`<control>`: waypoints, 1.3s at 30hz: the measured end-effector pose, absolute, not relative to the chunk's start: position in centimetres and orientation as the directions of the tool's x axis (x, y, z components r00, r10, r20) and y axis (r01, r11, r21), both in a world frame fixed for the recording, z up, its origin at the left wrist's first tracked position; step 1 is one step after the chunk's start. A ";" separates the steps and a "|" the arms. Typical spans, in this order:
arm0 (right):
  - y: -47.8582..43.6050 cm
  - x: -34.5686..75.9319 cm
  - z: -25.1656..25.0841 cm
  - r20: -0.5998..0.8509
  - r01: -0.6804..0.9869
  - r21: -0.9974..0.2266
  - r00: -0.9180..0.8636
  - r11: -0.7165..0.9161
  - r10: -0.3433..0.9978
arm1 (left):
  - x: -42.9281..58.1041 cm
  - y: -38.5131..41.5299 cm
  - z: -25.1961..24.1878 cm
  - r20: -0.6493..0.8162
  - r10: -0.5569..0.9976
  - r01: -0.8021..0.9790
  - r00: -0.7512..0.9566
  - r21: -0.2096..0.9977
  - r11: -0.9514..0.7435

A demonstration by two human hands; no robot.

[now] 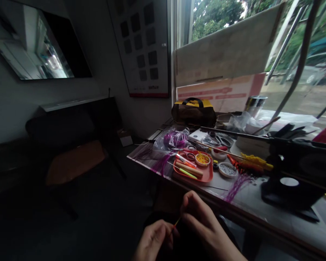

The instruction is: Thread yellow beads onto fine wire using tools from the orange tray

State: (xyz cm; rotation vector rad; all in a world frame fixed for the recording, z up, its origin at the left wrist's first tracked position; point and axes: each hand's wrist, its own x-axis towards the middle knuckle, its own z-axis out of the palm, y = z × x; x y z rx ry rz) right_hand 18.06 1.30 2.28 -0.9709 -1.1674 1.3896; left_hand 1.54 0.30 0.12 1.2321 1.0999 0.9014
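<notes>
Low in front of my lap, my left hand (155,237) is closed in a pinch on a thin yellow-orange piece (177,222), too small to name exactly. Its other end reaches the fingertips of my right hand (199,217), which are also pinched together. Beyond the hands, on the table, a red tray (208,177) carries a small dish of yellow pieces (202,159), scissors (189,156), a wooden-handled tool (188,169) and a yellow-green-handled tool (188,173). Right of the tray lie a dish of small grey pieces (228,169) and a bundle of purple strands (237,188).
A plastic bag with purple material (175,139) lies at the table's left corner. Behind it stands a brown and yellow bag (194,112). A black device (296,181) occupies the right side, with a long rod (233,133) extending leftward. A chair (76,161) stands at left.
</notes>
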 end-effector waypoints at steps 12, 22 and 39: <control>0.8 18.0 0.9 0.117 -0.040 -0.993 -0.216 0.110 0.969 | 3.2 1.5 1.8 -0.177 0.945 0.201 0.274 0.972 0.123; 0.7 18.0 0.1 0.148 -0.051 -0.989 -0.170 0.142 0.974 | 4.2 1.7 2.9 -0.233 0.954 0.324 0.190 0.932 0.163; 1.1 18.5 0.3 0.239 0.158 -0.953 -0.122 0.257 0.963 | 4.8 2.4 2.1 -0.111 0.987 0.213 0.113 0.973 0.085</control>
